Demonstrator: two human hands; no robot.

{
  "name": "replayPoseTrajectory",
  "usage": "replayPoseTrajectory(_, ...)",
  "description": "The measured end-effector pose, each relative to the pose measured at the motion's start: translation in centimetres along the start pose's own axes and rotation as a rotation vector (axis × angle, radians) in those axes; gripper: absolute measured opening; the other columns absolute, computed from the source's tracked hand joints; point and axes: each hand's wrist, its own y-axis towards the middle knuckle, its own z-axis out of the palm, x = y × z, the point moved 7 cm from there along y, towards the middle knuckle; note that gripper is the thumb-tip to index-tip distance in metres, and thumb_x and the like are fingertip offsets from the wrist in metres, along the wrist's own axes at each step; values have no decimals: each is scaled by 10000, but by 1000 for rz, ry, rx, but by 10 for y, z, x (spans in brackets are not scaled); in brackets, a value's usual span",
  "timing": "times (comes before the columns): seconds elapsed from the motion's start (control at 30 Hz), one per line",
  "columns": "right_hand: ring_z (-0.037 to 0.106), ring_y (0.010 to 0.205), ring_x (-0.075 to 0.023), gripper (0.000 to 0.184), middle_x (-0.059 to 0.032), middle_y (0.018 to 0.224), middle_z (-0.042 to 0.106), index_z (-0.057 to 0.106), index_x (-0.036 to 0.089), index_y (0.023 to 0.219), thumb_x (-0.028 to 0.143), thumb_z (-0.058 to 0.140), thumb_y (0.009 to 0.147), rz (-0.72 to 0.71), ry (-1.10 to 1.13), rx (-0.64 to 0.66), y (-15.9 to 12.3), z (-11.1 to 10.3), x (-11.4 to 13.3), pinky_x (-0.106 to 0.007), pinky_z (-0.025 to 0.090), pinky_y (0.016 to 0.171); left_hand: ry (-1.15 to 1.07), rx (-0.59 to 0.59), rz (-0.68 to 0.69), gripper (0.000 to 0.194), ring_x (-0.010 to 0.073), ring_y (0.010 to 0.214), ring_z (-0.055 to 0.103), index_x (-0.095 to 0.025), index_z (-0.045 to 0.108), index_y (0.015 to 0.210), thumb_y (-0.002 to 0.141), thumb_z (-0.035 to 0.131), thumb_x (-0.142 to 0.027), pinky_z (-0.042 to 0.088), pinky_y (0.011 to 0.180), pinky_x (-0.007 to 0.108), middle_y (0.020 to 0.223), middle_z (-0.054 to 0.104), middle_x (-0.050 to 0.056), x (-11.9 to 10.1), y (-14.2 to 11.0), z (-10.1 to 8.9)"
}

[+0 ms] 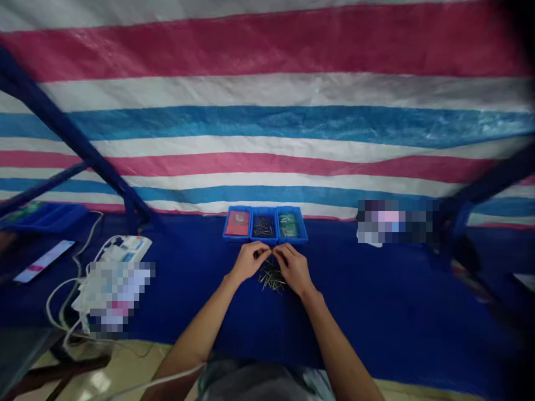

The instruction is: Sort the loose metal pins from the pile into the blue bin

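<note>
My left hand (249,260) and my right hand (295,268) meet just in front of three blue bins, fingertips pinched close together. Whatever lies between the fingers is too small to make out. Beneath and between them, a loose pile of thin metal pieces (271,279), like nails or long screws, is spread on the blue tabletop (359,301). The left bin (237,238) holds something flat and red. Dark thin pieces (263,225) fill the middle bin. Inside the right bin (301,225) are green items with a clear, shiny wrapping.
On the left lie a white power strip (132,248) with cables (79,267), a lit phone (44,262) and a blue tray (54,217). Blurred items (387,220) stand at the back right. A striped sheet (267,128) hangs behind, with a blue frame post (71,133) at left.
</note>
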Motion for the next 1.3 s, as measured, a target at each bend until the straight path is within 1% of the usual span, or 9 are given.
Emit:
replayPoseTrajectory(0.17,651,862,-195,161,-49,960,658,624,239,1015,248,464,1012,9,-16,-1,1,-1,4,-288,486,796,-2,-1,-5,180,117,640,562,-143,716,874,923,619,-286,397,615,218,748,657,22,-4,-1,-2)
replayPoseTrajectory(0.37,631,822,-190,148,-43,948,648,604,239,1001,258,458,1017,19,-19,15,1,-4,9,-289,466,741,-10,-13,0,200,116,621,550,-142,722,882,928,615,-305,389,593,222,744,649,27,-4,-2,-2)
replayPoseTrajectory(0.57,604,862,-207,163,-56,965,649,600,219,990,248,444,1025,-20,-71,32,3,-3,9,-335,431,786,-16,-20,2,204,116,622,550,-141,722,878,925,622,-313,391,597,225,739,646,26,-5,-2,-3)
replayPoseTrajectory(0.73,596,886,-214,202,-69,958,644,608,210,961,264,429,1035,-18,-58,39,3,-3,9,-353,428,799,-6,-4,-11,210,118,620,547,-142,721,884,928,617,-319,389,596,225,735,644,25,-4,-2,-2)
replayPoseTrajectory(0.83,603,873,-216,150,-67,972,651,610,215,1054,277,478,1018,0,-36,23,2,-3,8,-357,440,796,2,-6,-16,219,123,624,547,-141,719,889,933,606,-323,390,600,227,733,650,28,-4,-2,-3)
replayPoseTrajectory(0.93,607,885,-221,164,-69,1008,654,599,223,1134,260,526,992,4,-18,5,2,-3,7,-354,460,798,1,-9,-21,209,122,622,548,-142,718,887,932,607,-314,389,598,227,725,653,24,-3,-2,-4)
replayPoseTrajectory(1.1,607,905,-221,146,-63,990,651,627,235,1025,228,483,1007,-12,7,3,2,-4,7,-350,468,819,-5,-2,-32,209,126,628,561,-146,717,886,930,608,-319,393,601,230,729,661,22,-4,-2,-4)
replayPoseTrajectory(1.3,612,889,-218,159,-62,962,647,637,233,1000,254,479,1012,8,8,3,3,-4,7,-346,472,824,-3,-1,-29,212,128,635,567,-147,713,874,927,613,-326,391,599,230,737,666,25,-4,-2,-4)
